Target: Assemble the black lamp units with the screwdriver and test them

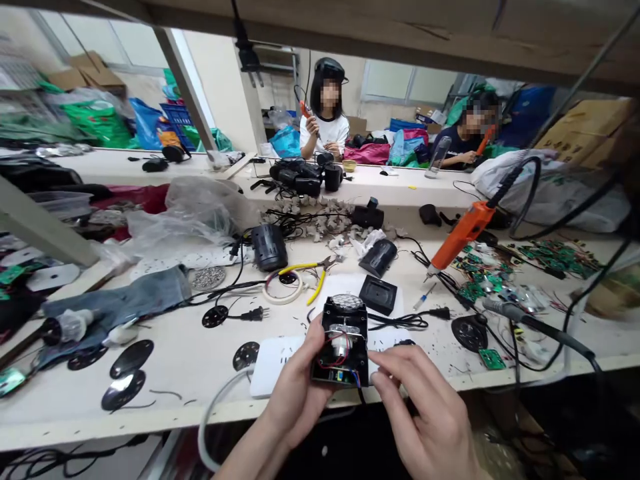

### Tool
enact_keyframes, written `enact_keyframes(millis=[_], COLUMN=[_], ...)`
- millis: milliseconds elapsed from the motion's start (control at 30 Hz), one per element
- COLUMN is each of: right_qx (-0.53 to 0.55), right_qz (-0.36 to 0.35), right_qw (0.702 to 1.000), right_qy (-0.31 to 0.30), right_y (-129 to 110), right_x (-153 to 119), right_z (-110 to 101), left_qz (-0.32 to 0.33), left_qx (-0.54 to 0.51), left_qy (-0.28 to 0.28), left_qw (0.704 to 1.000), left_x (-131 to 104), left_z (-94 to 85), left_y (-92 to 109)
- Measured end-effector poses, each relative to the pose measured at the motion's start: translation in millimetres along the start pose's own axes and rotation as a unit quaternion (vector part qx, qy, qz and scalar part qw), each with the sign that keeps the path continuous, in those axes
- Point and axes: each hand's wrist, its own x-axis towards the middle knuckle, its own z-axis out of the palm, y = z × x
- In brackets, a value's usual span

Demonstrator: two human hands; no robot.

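Note:
My left hand (300, 383) is wrapped round the left side and underside of an opened black appliance housing (369, 333), held just above the bench's front edge. Inside sit a silver and whitish round part (342, 343), thin red wires, and blue wires near the bottom. A round metallic grille (346, 302) shows at its top end. At the housing's lower right edge, my right hand (425, 393) has thumb and forefinger brought together; whatever lies between them is hidden. A black cord hangs below the housing. A white box (270, 365) lies on the bench behind my left hand.
An orange electric screwdriver (463, 235) hangs at right, above a soldering iron (525, 317) and green circuit boards (493, 359). Yellow-handled cutters (316, 283), a tape roll (283, 288) and a black cylindrical housing (270, 247) lie behind. Two people sit across the bench, each holding an orange tool.

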Motion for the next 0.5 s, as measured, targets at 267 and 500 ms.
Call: enact_keyframes(millis=[267,500], right_qx=[-0.080,0.021], right_qz=[-0.061,-0.033], right_qw=[0.982,0.989], right_qy=[-0.162,-0.139], right_y=[-8.6,-1.3], right_x=[34.8,36.3], right_z=[18.5,21.5], left_qz=[-0.065,-0.037], left_qx=[-0.016,-0.044], left_qy=[-0.004,-0.025], left_qw=[0.998,0.998], left_x=[0.3,-3.9], left_z=[-3.7,-2.6], left_y=[2.5,3.6])
